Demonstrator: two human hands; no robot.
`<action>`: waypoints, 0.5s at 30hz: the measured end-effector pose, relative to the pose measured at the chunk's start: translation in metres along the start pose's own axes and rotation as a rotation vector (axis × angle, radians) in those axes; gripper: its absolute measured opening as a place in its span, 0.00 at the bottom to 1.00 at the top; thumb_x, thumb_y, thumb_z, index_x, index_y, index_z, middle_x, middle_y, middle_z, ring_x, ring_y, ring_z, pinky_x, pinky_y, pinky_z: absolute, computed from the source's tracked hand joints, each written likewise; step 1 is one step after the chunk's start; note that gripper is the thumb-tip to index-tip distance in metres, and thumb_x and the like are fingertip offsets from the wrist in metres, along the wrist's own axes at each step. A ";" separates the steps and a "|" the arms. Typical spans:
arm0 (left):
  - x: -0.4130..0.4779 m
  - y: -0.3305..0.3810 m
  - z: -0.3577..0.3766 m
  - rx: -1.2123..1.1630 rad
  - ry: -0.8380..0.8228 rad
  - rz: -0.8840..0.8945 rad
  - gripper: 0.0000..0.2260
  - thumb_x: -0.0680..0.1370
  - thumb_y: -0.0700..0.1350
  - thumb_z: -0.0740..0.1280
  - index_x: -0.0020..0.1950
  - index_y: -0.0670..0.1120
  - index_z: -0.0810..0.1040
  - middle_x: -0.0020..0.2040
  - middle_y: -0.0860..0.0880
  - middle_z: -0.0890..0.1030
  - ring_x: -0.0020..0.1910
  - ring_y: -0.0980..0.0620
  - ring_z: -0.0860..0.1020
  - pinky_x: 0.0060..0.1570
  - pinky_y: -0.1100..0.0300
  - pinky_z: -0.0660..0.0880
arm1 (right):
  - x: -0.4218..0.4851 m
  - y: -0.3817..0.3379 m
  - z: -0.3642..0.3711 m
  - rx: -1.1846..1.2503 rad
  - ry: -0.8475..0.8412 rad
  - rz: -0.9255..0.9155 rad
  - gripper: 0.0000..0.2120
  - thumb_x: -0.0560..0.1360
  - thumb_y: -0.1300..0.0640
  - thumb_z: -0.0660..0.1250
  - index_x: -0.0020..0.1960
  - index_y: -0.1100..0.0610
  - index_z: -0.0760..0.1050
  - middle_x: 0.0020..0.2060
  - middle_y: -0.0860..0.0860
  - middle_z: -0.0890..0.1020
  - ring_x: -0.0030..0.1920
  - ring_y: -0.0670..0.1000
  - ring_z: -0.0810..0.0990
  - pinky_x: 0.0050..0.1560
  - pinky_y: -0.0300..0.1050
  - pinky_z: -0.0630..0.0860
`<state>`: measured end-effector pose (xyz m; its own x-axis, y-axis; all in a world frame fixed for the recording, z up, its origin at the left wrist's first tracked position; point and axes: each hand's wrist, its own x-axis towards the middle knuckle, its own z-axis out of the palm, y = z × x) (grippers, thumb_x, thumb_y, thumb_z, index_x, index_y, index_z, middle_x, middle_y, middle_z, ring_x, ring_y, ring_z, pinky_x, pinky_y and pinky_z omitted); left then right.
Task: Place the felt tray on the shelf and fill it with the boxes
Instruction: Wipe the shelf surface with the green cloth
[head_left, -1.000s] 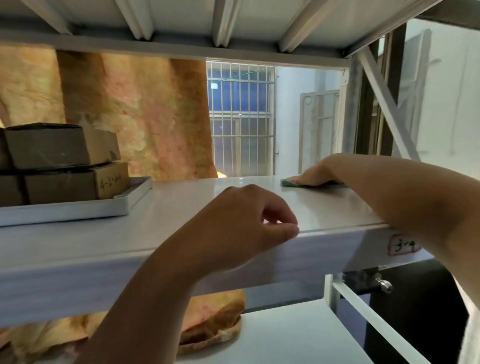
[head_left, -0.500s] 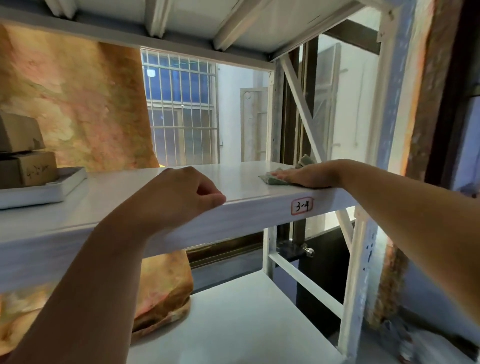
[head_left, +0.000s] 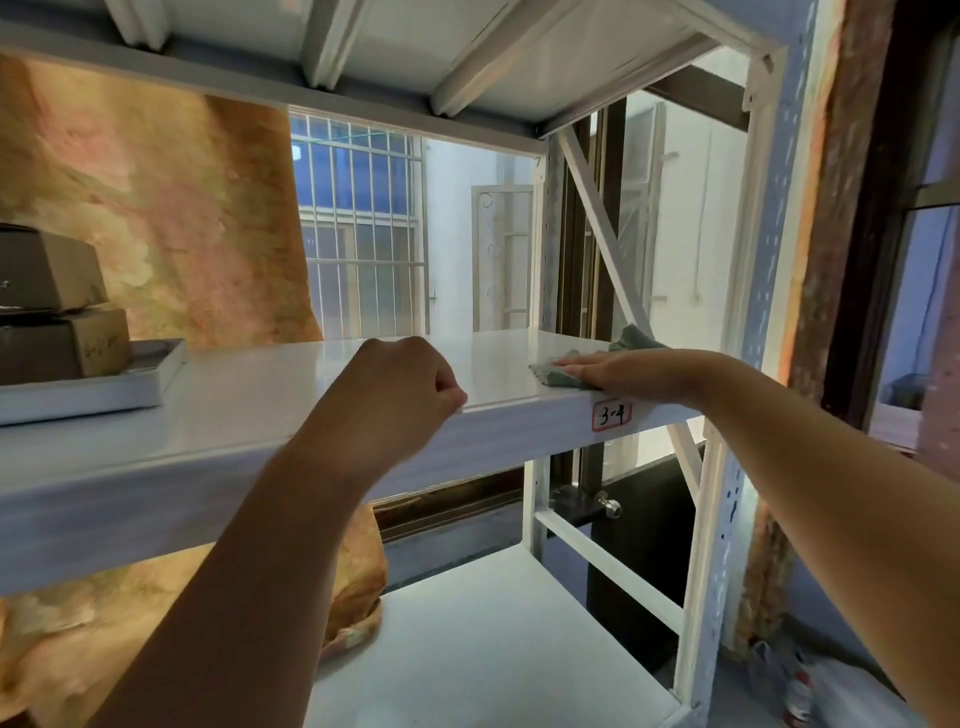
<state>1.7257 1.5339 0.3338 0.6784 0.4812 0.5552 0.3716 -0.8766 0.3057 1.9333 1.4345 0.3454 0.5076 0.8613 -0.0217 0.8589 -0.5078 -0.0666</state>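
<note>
boxes (head_left: 52, 312) in tray (head_left: 104, 397) left on shelf (head_left: 291, 415); cloth (head_left: 558, 374) right.

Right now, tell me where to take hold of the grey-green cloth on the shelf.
Pinch the grey-green cloth at its bunched corner, raised behind the right hand, coming from above. The rest lies flat on the shelf under straight fingers, with nothing to grip.

This is looking like a storeroom: a white metal shelving rack (head_left: 156, 483) is wearing a handwritten number label (head_left: 612, 415), marked cardboard boxes (head_left: 57, 345) are sitting stacked on a white tray (head_left: 104, 399), and a barred window (head_left: 363, 234) is showing behind.
</note>
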 end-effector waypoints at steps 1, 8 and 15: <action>0.000 0.000 0.000 -0.011 0.050 -0.010 0.10 0.78 0.44 0.64 0.48 0.43 0.84 0.45 0.49 0.84 0.33 0.57 0.75 0.31 0.73 0.63 | 0.000 -0.010 0.001 0.048 0.004 -0.013 0.22 0.83 0.48 0.47 0.76 0.47 0.56 0.67 0.55 0.68 0.65 0.54 0.69 0.70 0.49 0.61; -0.006 -0.015 -0.023 0.059 0.253 -0.078 0.08 0.78 0.45 0.64 0.54 0.49 0.82 0.52 0.48 0.84 0.48 0.51 0.80 0.47 0.60 0.72 | -0.004 -0.127 0.001 0.219 -0.067 -0.263 0.21 0.84 0.56 0.45 0.75 0.58 0.58 0.74 0.57 0.62 0.73 0.56 0.59 0.68 0.41 0.53; -0.018 -0.036 -0.050 0.078 0.333 -0.206 0.11 0.77 0.49 0.63 0.52 0.48 0.83 0.51 0.44 0.84 0.49 0.43 0.79 0.45 0.58 0.69 | -0.010 -0.201 0.003 0.370 -0.146 -0.455 0.20 0.81 0.61 0.54 0.71 0.67 0.60 0.66 0.61 0.70 0.62 0.53 0.69 0.61 0.37 0.63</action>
<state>1.6684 1.5569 0.3515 0.3471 0.6096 0.7127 0.5339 -0.7532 0.3843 1.7556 1.5278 0.3558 0.0575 0.9974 -0.0441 0.8936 -0.0711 -0.4432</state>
